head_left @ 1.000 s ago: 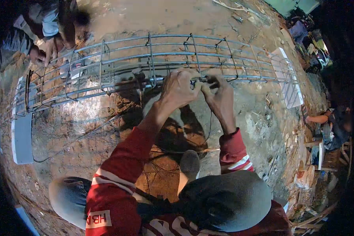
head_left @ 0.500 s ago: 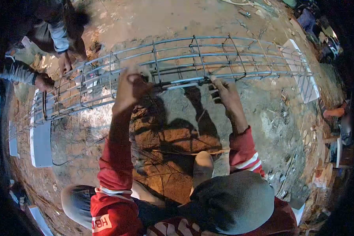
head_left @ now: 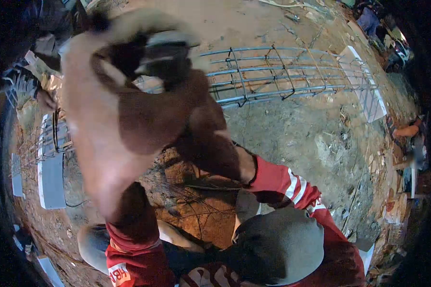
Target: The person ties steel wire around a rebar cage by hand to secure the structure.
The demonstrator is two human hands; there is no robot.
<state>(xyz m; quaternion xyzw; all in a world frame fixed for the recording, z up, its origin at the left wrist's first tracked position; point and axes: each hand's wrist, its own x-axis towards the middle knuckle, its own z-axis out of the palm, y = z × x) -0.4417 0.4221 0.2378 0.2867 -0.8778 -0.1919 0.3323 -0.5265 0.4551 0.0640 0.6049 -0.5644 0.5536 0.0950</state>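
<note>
My left hand (head_left: 98, 119) is raised close to the camera, large and blurred, its fingers curled round toward the thumb. What lies within them, if anything, I cannot make out. My right hand (head_left: 206, 115) reaches across beside it, its fingers mostly hidden behind the left hand and in shadow. Beyond both hands runs a long cage of steel rebar (head_left: 239, 79), made of lengthwise bars with square stirrups. Its middle and left stretch is largely covered by my hands, and I cannot see either hand touching it.
A pale block (head_left: 51, 184) sits under the cage's left end, another pale block (head_left: 364, 86) under its right end. A co-worker's hand (head_left: 46, 100) is near the left end. Bare earth (head_left: 292, 129) surrounds the cage. Another person's arm (head_left: 407, 131) shows far right.
Both my hands have left the cage's near bars and come up toward the camera. My right hand has crossed leftward to my left one. The co-worker's hands at left have shifted slightly.
</note>
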